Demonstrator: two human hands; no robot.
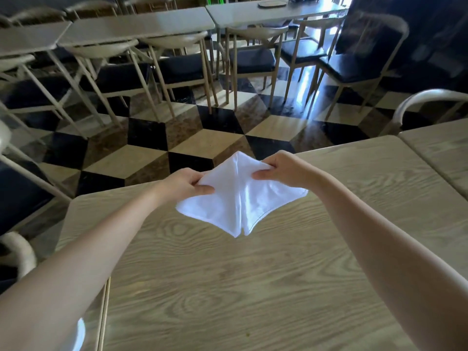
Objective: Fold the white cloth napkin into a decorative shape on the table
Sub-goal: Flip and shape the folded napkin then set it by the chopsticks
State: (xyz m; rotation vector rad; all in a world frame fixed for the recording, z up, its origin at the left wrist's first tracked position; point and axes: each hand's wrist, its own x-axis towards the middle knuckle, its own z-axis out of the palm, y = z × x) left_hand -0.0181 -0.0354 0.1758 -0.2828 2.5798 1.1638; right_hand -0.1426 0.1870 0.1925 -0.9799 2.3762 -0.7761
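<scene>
Cube-patterned floor (202,145) gleams — rows of pale tables (136,29) and dark-seated chairs (253,60) beyond.

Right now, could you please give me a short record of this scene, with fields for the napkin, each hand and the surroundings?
napkin: white cloth napkin, folded to a kite shape with a centre crease, two tips toward the person
left: left hand pinches its left side
right: right hand pinches its right side
support: wood-grain table; contact with the napkin unclear
surroundings: chairs with dark seats, chequered floor
</scene>
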